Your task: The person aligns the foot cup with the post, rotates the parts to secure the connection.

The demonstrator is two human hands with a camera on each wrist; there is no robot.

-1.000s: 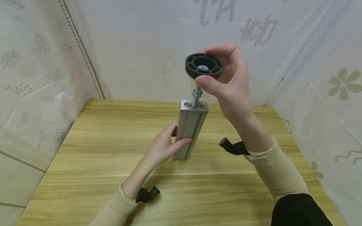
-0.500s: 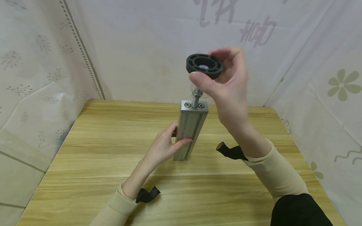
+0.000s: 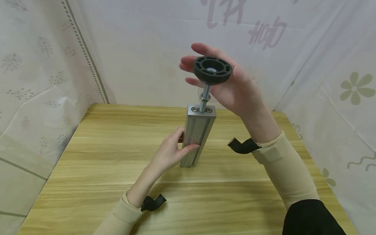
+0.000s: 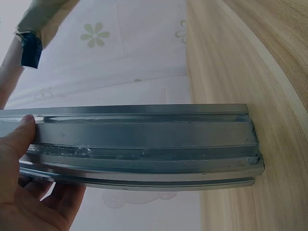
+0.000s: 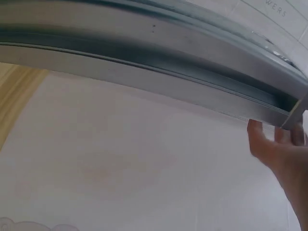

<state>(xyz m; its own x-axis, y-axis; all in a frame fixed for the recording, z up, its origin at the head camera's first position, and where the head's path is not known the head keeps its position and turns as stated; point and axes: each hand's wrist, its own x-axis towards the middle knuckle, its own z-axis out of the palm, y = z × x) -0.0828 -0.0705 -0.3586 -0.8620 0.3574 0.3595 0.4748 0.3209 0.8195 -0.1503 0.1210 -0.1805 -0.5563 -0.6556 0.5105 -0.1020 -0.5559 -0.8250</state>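
An aluminium profile [image 3: 197, 127] stands upright on the table, gripped by my left hand [image 3: 165, 153] with the thumb across its near face. In the left wrist view the bare lower length of the profile [image 4: 144, 134] meets the wood. Two screws sit in the metal plate [image 3: 201, 112] on its top end. From that plate rises a threaded rod [image 3: 207, 89] with a nut [image 3: 204, 97], topped by a round black levelling foot [image 3: 214, 79], its ribbed underside facing up. My right hand [image 3: 235, 91] is behind and beside the foot, fingers spread and extended; the foot overlaps part of the palm.
The wood-grain table [image 3: 102, 147] reaches back to a pale printed cloth [image 3: 141, 65], which also hangs at both sides. A black curved piece sticks out from each wrist, the left wrist piece [image 3: 153, 202] low over the table.
My right hand has let go of the levelling foot's rim, and its fingers have spread out behind it. The left hand and the profile have stayed put.
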